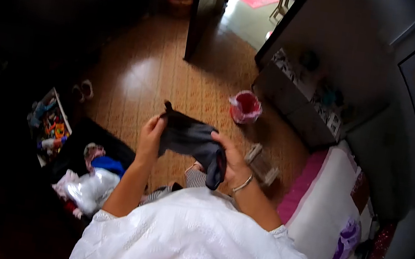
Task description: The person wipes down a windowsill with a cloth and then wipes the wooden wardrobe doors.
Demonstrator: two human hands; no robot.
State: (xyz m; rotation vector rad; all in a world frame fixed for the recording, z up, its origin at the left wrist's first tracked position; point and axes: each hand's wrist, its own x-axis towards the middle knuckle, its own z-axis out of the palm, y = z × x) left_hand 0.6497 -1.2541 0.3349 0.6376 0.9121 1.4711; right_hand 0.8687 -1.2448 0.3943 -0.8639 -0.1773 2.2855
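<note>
A dark grey piece of clothing (188, 134) is stretched between my two hands in front of my body, above the floor. My left hand (152, 131) is closed on its left end, where a small dark tip sticks up. With the thumb on top, my right hand (230, 159) grips the other end, and a folded part hangs down beside the fingers. The exact kind of garment I cannot make out. A bracelet (243, 183) circles my right wrist.
On the left are a box of colourful toys (69, 127), a pile of clothes (95, 182) and a pair of shoes (84, 90). A red lined bin (246, 108) and a small wooden stool (262, 164) stand ahead right. The bed (315, 199) is at right; a door (203, 16) stands open.
</note>
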